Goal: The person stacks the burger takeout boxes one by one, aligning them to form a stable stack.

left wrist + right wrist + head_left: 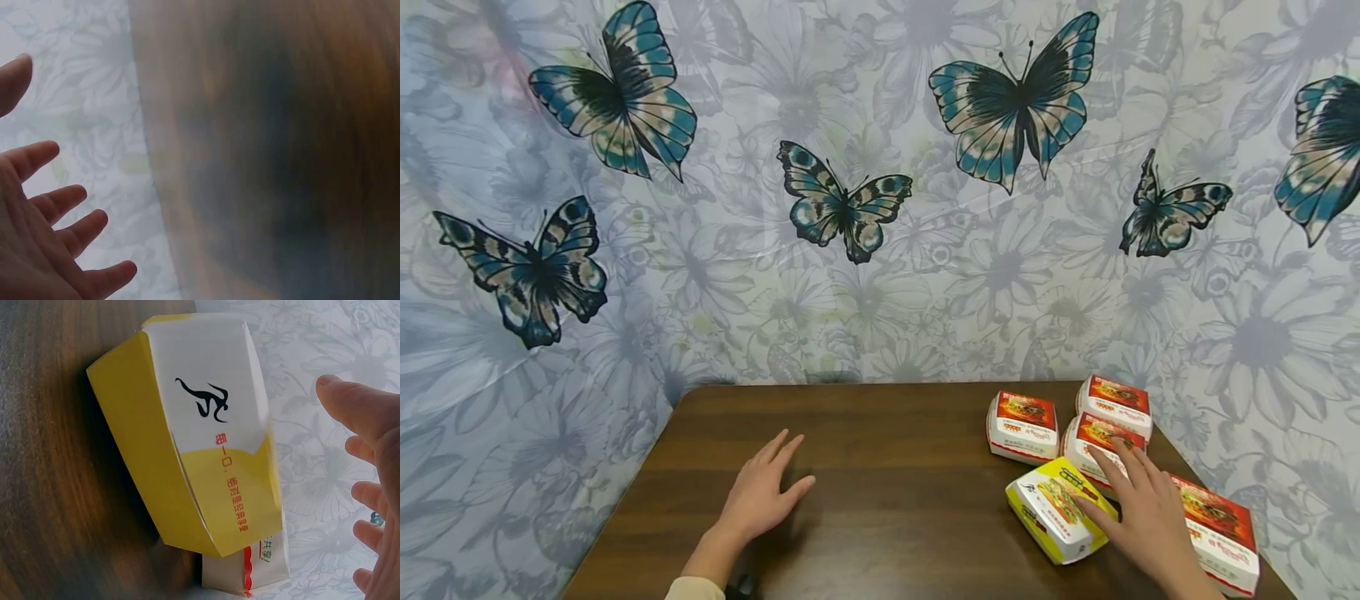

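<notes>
My right hand point(1142, 508) is spread over the cluster of burger boxes at the table's right, its thumb overlapping the yellow-and-white burger box point(1047, 508) in the head view. In the right wrist view the fingers stand apart from that yellow box point(131, 444), with nothing in their grasp. Beneath the fingertips sits a red-and-white burger box point(1086, 442); another red-and-white box point(1221, 533) is partly hidden behind the hand. My left hand point(760, 496) hovers at the table's left with fingers spread, holding nothing; its palm point(31, 244) shows in the left wrist view.
Two further red-and-white boxes stand at the back right, one box point(1022, 427) left of the other box point(1116, 404). The brown wooden table point(880, 467) meets a butterfly-patterned cloth backdrop point(880, 317). A small dark object point(741, 586) shows beside the left sleeve.
</notes>
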